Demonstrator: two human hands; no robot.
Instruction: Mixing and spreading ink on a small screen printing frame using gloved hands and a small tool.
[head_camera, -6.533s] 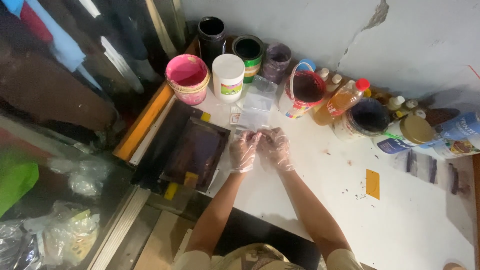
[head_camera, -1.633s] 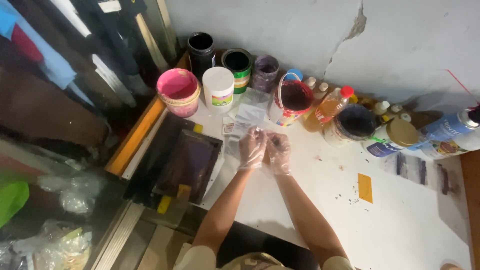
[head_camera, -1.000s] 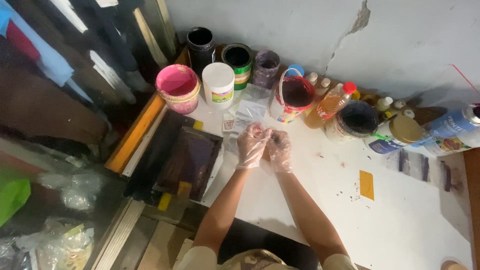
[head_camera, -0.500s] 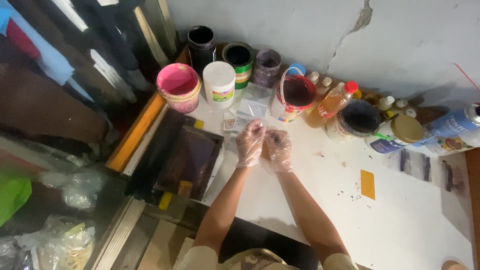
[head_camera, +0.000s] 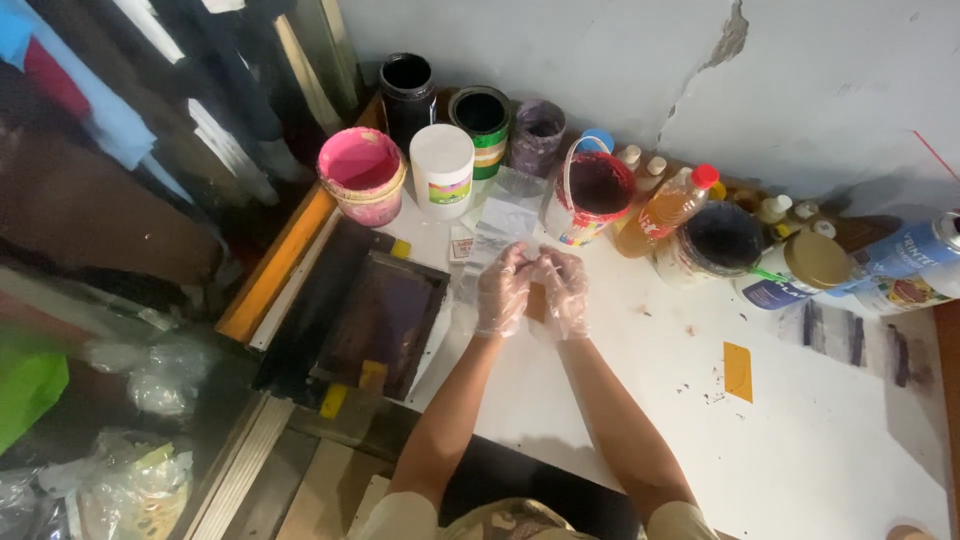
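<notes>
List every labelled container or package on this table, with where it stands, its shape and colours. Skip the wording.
White tub: back row beside the pink bucket; cylinder, green and white label.
Green-banded can: by the wall; open, dark inside.
Blue spray can: far right, lying down; blue and white.
Oil bottle: centre back, tilted; amber, red cap.
Clear bags: just beyond the gloved hands.

A pink bucket (head_camera: 361, 176), white tub (head_camera: 442, 170) and orange bottle (head_camera: 668, 210) stand by the wall (head_camera: 600, 60).
</notes>
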